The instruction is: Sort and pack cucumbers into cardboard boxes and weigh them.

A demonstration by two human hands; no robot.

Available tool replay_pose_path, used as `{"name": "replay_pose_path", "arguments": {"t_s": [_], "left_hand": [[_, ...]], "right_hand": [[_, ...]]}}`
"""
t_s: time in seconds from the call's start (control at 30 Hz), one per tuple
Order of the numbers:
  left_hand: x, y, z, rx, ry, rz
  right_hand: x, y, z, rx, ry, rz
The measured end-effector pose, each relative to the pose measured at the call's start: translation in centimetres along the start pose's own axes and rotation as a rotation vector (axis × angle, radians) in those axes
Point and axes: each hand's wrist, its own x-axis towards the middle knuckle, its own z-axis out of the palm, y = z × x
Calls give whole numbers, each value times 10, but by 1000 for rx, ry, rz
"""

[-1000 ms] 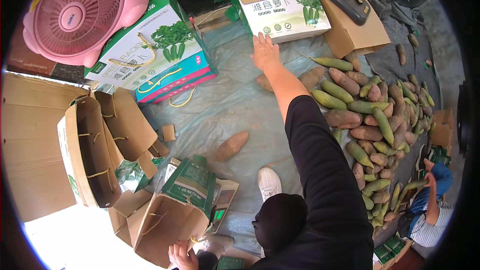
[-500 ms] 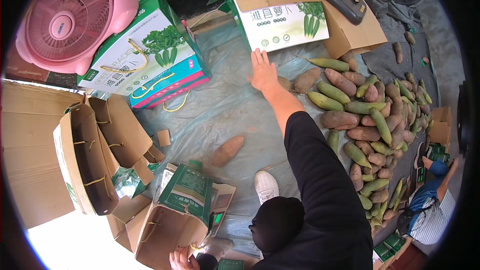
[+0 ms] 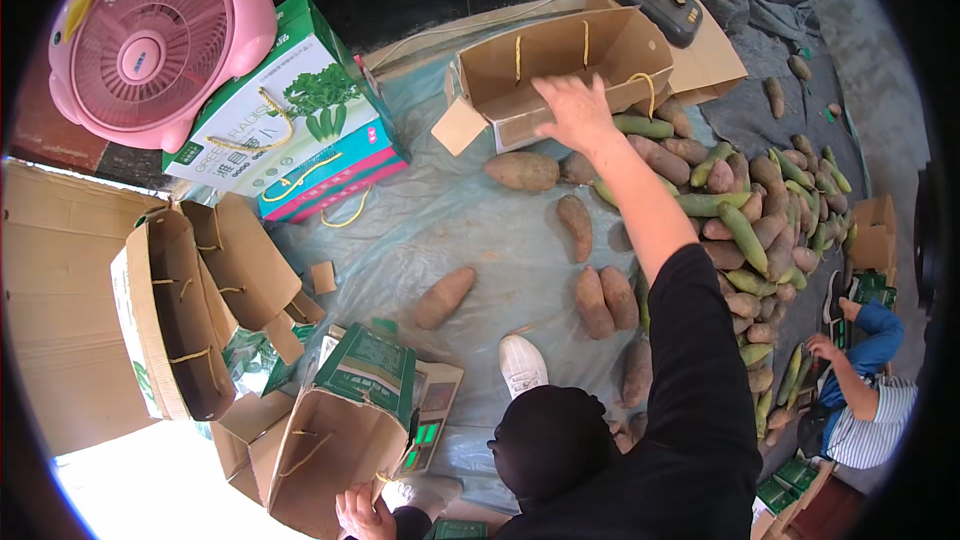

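Note:
My right hand (image 3: 577,116) reaches far forward, its fingers spread at the near wall of an open cardboard carton (image 3: 540,130). The carton lies with its hollow inside and yellow cord handles showing. Close by on the plastic sheet rest a large sweet potato (image 3: 522,171), a curved one (image 3: 575,227) and a touching pair (image 3: 593,302). At the lower left, my left hand (image 3: 365,514) has its fingers curled on the rim of a green carton (image 3: 340,450) with its mouth facing me. A lone sweet potato (image 3: 445,298) lies mid-sheet.
A heap of sweet potatoes and green radishes (image 3: 742,240) spreads on the right. A pink fan (image 3: 145,60) and a printed radish box (image 3: 280,105) stand upper left. Open cartons (image 3: 185,320) lean at left. A scale (image 3: 432,410) sits beside the green carton. Another person (image 3: 870,410) works far right.
The far carton has turned from its printed side to its open inside. Several sweet potatoes now lie on the sheet near it. My right hand has moved right; my left stays at the green carton.

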Motion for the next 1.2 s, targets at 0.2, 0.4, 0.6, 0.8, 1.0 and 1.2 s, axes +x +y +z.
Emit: {"name": "replay_pose_path", "arguments": {"t_s": [0.2, 0.4, 0.6, 0.8, 1.0, 1.2], "left_hand": [[1, 10, 8, -62, 126, -14], [-5, 9, 15, -48, 94, -21], [-4, 8, 2, -43, 46, 39], [-7, 11, 8, 21, 31, 42], [-9, 13, 17, -23, 94, -37], [-11, 15, 19, -17, 106, -33]], "right_hand": [[-18, 25, 41, -191, -55, -23], [-18, 19, 43, -266, 39, -109], [18, -18, 24, -210, 234, -134], [20, -60, 84, -167, 315, 35], [-57, -93, 131, 91, -239, -14], [-81, -70, 128, 32, -341, 0]]}}
